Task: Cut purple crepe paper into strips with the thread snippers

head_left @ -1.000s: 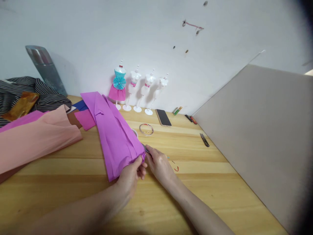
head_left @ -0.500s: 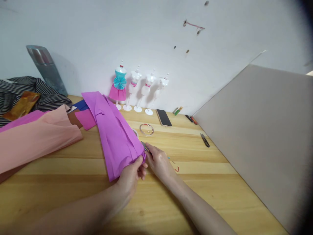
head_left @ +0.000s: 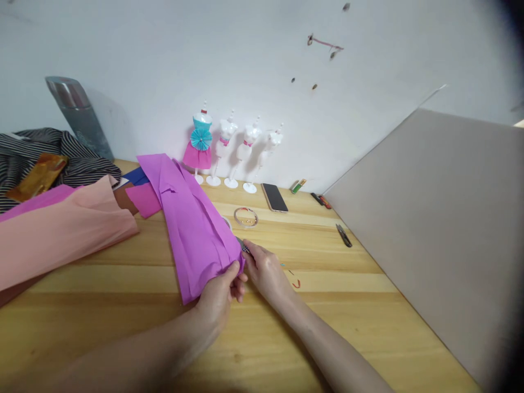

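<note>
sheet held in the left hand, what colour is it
The sheet in the left hand is bright pinkish purple, seen in the head view.

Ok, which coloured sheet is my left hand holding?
The purple sheet, its lower right corner in your left hand; no hand touches the peach sheet, small pink piece or others.

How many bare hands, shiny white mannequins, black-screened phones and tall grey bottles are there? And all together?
Bare left hand and right hand, at the creased purple sheet: 2
Glossy white mannequins on round bases: 4
Rectangular black-screened phone: 1
Tall grey bottle with metallic lid: 1
Total: 8
</note>
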`<state>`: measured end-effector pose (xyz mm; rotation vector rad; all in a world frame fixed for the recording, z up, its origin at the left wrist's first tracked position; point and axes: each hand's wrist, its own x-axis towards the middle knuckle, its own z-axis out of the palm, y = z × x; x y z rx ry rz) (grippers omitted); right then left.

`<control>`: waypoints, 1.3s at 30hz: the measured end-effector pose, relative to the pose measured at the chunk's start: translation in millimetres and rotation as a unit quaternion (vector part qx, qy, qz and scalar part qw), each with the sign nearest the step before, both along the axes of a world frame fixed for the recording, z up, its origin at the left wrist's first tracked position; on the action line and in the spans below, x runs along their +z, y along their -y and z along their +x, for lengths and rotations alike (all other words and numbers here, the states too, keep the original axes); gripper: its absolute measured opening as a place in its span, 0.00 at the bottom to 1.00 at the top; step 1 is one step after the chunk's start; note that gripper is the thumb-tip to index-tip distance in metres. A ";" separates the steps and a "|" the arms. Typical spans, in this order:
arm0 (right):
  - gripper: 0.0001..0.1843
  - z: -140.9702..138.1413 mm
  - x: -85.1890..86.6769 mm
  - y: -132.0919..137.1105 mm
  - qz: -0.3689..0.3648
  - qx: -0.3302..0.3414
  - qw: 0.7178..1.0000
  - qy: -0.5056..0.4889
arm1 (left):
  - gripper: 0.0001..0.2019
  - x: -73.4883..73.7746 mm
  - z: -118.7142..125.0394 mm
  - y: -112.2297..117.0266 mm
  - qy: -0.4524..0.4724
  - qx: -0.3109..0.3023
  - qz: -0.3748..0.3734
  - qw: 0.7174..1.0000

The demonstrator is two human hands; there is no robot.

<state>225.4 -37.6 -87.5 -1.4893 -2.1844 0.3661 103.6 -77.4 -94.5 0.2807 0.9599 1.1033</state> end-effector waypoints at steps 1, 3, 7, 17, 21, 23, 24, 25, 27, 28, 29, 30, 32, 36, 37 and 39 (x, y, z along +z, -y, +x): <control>0.16 -0.2 0.4 -0.3 -0.002 -0.003 1.000 0.005 | 0.17 -0.8 0.0 0.1 0.000 -0.001 0.003 1.000; 0.17 -0.5 0.9 -1.2 -0.007 -0.007 1.000 0.018 | 0.17 -2.6 -0.1 0.1 0.001 -0.004 0.008 1.000; 0.17 -0.9 0.5 -3.3 -0.008 -0.003 1.000 0.029 | 0.17 -3.7 -0.4 0.4 0.007 -0.004 0.014 1.000; 0.16 -1.3 -2.9 -3.3 -0.001 0.007 1.000 -0.002 | 0.17 -2.7 1.0 0.1 0.000 0.006 0.013 1.000; 0.15 -1.7 -1.1 -3.0 -0.003 0.005 1.000 -0.009 | 0.18 3.1 -0.1 0.1 0.008 0.004 0.015 1.000; 0.16 -1.4 -0.4 -2.7 -0.003 0.005 1.000 -0.014 | 0.19 5.3 -0.6 0.4 0.011 0.003 0.012 1.000; 0.16 -1.2 -0.2 -2.4 -0.003 0.006 1.000 -0.017 | 0.19 5.8 -0.7 0.5 0.011 0.003 0.010 1.000; 0.16 -0.8 0.0 -1.9 -0.003 0.007 1.000 -0.019 | 0.19 6.1 -0.7 0.5 0.012 0.002 0.007 1.000; 0.17 0.2 0.3 -0.6 -0.001 0.005 1.000 -0.023 | 0.18 5.6 -0.6 0.2 0.014 0.000 0.004 1.000; 0.17 1.0 0.7 0.4 -0.002 0.002 1.000 -0.028 | 0.18 5.1 -0.5 -0.1 0.016 -0.001 0.004 1.000; 0.18 2.0 1.1 1.7 -0.004 -0.001 0.999 -0.035 | 0.18 4.3 -0.4 -0.4 0.018 0.000 0.004 1.000; 0.17 3.5 1.8 3.3 -0.008 -0.005 0.999 -0.044 | 0.18 3.5 -0.2 -0.7 0.020 0.000 0.003 1.000; 0.17 8.0 3.7 7.5 -0.019 -0.017 0.998 -0.063 | 0.18 1.8 -0.1 -1.2 0.023 0.002 0.001 1.000; 0.20 21.6 8.7 15.0 -0.050 -0.061 0.991 -0.104 | 0.19 -0.2 0.2 -1.2 0.028 0.002 -0.001 1.000; 0.20 24.3 9.8 15.0 -0.059 -0.072 0.988 -0.122 | 0.19 0.0 0.3 -1.1 0.029 0.006 0.001 1.000; 0.17 26.1 11.3 11.0 -0.076 -0.096 0.977 -0.175 | 0.19 1.0 0.7 -0.8 0.031 0.015 0.003 0.999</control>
